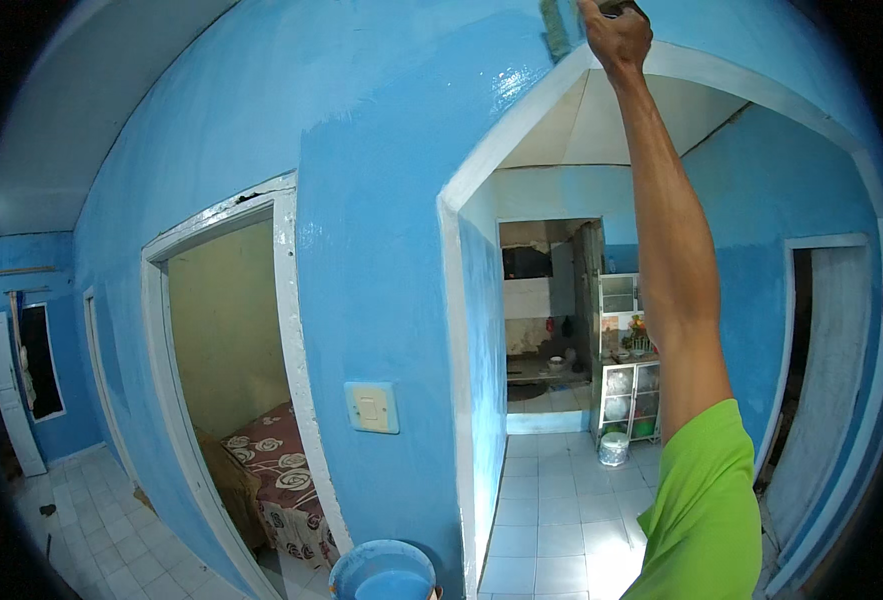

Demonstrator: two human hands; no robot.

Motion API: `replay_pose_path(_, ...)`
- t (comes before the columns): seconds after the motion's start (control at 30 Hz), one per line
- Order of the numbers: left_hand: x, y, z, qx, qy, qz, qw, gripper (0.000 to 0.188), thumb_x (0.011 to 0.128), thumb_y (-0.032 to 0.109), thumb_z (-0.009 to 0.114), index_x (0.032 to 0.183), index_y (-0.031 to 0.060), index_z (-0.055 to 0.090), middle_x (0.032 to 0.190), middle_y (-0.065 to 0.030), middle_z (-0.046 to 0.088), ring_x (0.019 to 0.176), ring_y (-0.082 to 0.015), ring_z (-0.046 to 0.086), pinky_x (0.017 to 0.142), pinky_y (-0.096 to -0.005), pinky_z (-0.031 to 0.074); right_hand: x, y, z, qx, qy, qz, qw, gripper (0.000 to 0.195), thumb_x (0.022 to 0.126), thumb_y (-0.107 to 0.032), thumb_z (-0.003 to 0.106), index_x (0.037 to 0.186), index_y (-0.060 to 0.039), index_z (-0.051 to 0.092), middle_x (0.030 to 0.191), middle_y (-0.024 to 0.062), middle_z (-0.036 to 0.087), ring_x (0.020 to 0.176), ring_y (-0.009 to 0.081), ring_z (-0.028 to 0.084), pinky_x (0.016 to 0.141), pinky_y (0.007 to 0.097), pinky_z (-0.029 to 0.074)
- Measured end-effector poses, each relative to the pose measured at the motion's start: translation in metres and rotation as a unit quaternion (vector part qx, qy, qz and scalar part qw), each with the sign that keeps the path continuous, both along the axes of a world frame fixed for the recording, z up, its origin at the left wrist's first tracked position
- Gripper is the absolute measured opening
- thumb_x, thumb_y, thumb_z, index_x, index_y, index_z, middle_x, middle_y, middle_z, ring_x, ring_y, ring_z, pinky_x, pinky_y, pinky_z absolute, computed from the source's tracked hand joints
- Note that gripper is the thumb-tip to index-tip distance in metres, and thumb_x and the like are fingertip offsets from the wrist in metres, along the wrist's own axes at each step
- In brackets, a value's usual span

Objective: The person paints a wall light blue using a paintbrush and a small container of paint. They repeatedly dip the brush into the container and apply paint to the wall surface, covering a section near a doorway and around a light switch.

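Note:
High against the blue wall (389, 150), my right hand (621, 36) grips a wide paintbrush (554, 31), which is partly cut off by the top of the view. The green-stained bristles touch the wall just above the white arch trim (516, 139). Wet, glossy paint shines beside the brush, and a darker blue coat meets a paler one to its left. Below stands a blue bucket (383, 553) with blue paint inside. A small skin-toned patch at the bucket's right rim may be a fingertip of my left hand; the rest of that hand is hidden.
A light switch (371, 408) sits on the wall. To its left, a white door frame (287, 277) opens onto a bed (284, 465). Through the arch are a glass-fronted cabinet (617, 390), a metal container (613, 448) and a tiled floor (561, 517).

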State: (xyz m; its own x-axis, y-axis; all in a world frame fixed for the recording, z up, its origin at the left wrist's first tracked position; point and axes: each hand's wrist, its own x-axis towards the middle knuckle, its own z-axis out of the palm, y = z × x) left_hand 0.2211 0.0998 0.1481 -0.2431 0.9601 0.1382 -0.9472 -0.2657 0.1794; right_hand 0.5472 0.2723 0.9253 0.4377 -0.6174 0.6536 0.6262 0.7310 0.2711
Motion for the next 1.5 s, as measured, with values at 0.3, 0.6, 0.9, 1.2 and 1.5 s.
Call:
replay_pose_path(0.3, 0.009, 0.003, -0.006, -0.021, 0.321, 0.198, 0.926, 0.054, 0.095, 0.049, 0.064, 0.132, 0.0100, 0.057, 0.128, -0.0133, 0.064, 0.113, -0.0363, 0.065, 0.082, -0.0610, 0.059, -0.073, 0.009, -0.023, -0.062, -0.048, -0.035, 0.996, 0.022, 0.082, -0.024, 0.078, 0.094, -0.0058, 0.075, 0.087, 0.0147, 0.077, 0.081, 0.0317, 0.074, 0.076, 0.0420, 0.058)
replay_pose_path(0.6, -0.041, -0.006, 0.021, 0.042, 0.023, -0.049, 0.998, 0.055, 0.099, 0.049, 0.061, 0.137, 0.0095, 0.056, 0.126, -0.0145, 0.067, 0.110, -0.0348, 0.067, 0.089, -0.0599, 0.057, -0.224, 0.013, -0.023, 0.015, -0.201, -0.405, 0.892, 0.027, 0.097, -0.016, 0.069, 0.123, -0.0196, 0.075, 0.111, 0.0023, 0.077, 0.101, 0.0229, 0.072, 0.093, 0.0388, 0.060)
replay_pose_path(0.9, -0.142, 0.040, -0.056, 0.129, -0.011, -0.101, 0.986, 0.057, 0.103, 0.052, 0.054, 0.143, 0.0117, 0.053, 0.136, -0.0164, 0.062, 0.116, -0.0407, 0.064, 0.093, -0.0667, 0.054, -0.297, -0.014, -0.073, -0.164, -0.354, -0.399, 0.830, 0.033, 0.094, -0.017, 0.073, 0.127, -0.0194, 0.072, 0.111, 0.0041, 0.076, 0.102, 0.0221, 0.071, 0.097, 0.0421, 0.059)
replay_pose_path(1.2, -0.179, 0.047, -0.037, 0.064, -0.033, -0.174, 0.982, 0.058, 0.101, 0.051, 0.056, 0.144, 0.0117, 0.053, 0.140, -0.0178, 0.060, 0.120, -0.0431, 0.062, 0.094, -0.0698, 0.053, -0.282, 0.059, 0.031, -0.238, -0.094, -0.094, 0.962, 0.043, 0.084, -0.040, 0.083, 0.114, -0.0087, 0.079, 0.108, 0.0141, 0.078, 0.101, 0.0314, 0.075, 0.090, 0.0464, 0.060)
replay_pose_path(1.5, -0.211, 0.041, -0.036, 0.035, -0.044, -0.179, 0.982, 0.060, 0.100, 0.051, 0.058, 0.145, 0.0117, 0.054, 0.143, -0.0192, 0.058, 0.125, -0.0455, 0.059, 0.094, -0.0729, 0.052, -0.248, 0.017, 0.042, -0.111, 0.125, -0.372, 0.913, 0.027, 0.099, -0.022, 0.044, 0.107, -0.0154, 0.069, 0.087, 0.0135, 0.073, 0.079, 0.0380, 0.070, 0.071, 0.0545, 0.055)
